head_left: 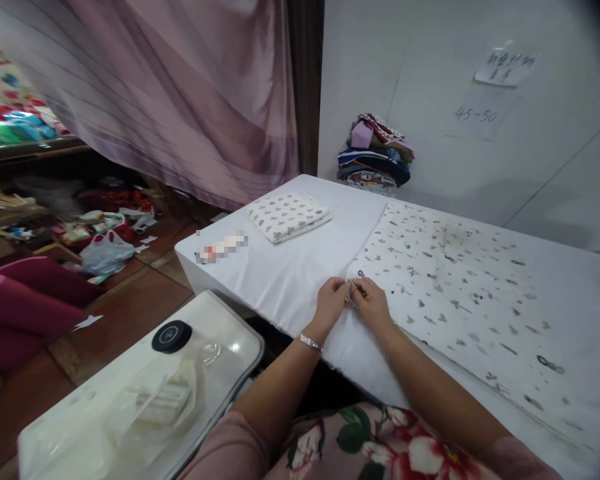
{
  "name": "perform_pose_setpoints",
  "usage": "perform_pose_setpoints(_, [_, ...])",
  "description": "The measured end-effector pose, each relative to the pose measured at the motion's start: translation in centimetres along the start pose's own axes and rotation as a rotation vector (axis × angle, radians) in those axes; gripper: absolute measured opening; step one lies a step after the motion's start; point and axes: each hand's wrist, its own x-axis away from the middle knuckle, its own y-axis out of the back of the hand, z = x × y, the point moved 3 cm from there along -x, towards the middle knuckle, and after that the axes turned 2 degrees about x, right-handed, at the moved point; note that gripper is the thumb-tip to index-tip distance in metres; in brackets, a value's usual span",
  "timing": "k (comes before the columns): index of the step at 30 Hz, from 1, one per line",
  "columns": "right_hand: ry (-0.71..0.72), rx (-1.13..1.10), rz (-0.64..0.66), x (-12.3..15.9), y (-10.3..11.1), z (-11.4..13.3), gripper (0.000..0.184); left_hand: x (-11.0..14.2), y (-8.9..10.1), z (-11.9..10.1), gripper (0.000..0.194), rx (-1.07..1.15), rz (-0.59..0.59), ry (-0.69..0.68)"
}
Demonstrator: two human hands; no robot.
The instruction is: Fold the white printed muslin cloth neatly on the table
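Note:
A white patterned cloth (pixel 460 287) lies spread over the white table (pixel 280 273). At the cloth's near left corner my left hand (pixel 330 300) and my right hand (pixel 370 303) meet, both pinching the cloth's edge between closed fingers. A silver bracelet (pixel 311 343) is on my left wrist. What sits between the fingertips besides cloth is too small to make out.
A folded patterned cloth (pixel 287 216) lies at the table's far left. A stack of folded fabrics (pixel 375 157) stands against the wall. A white sewing machine (pixel 145 393) with a black knob is near left. Pink curtain, fabric rolls and clutter fill the floor at left.

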Motion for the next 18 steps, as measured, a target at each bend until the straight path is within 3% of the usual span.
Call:
perform_pose_setpoints(8, [-0.005,0.027,-0.085,0.0,0.8,0.2,0.02,-0.2,0.2,0.5,0.016,-0.082,-0.025,-0.036])
perform_pose_setpoints(13, [0.068,0.179,0.051,0.3,-0.1,1.0,0.023,0.0,0.4,0.5,0.012,-0.049,-0.019,-0.08])
perform_pose_setpoints(18, [0.089,0.197,0.075,0.6,-0.5,1.1,0.023,0.1,0.7,0.3,0.01,-0.157,-0.061,-0.16])
